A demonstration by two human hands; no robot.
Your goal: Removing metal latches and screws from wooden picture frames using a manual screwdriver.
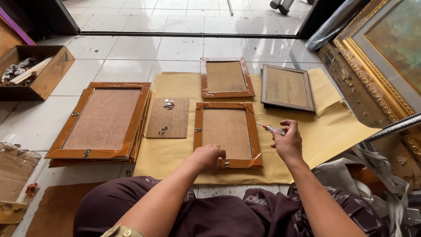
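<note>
A small picture frame (227, 133) lies face down on brown paper (324, 131), its back edged in orange-brown tape. My left hand (208, 156) rests on its near edge, fingers curled beside a small metal hanger (226, 163). My right hand (287, 141) hovers just right of the frame and holds a small screwdriver (272, 128) with a clear handle and red tip, pointing left toward the frame's right edge. A second metal hanger (198, 130) sits on the frame's left edge.
A thin board (169, 117) carrying loose metal hangers lies left of the frame. A stack of larger taped frames (103, 120) is further left. Two more frames (226, 77) (287, 88) lie beyond. A wooden box (48, 72) sits far left; a gilded frame (377, 57) leans at right.
</note>
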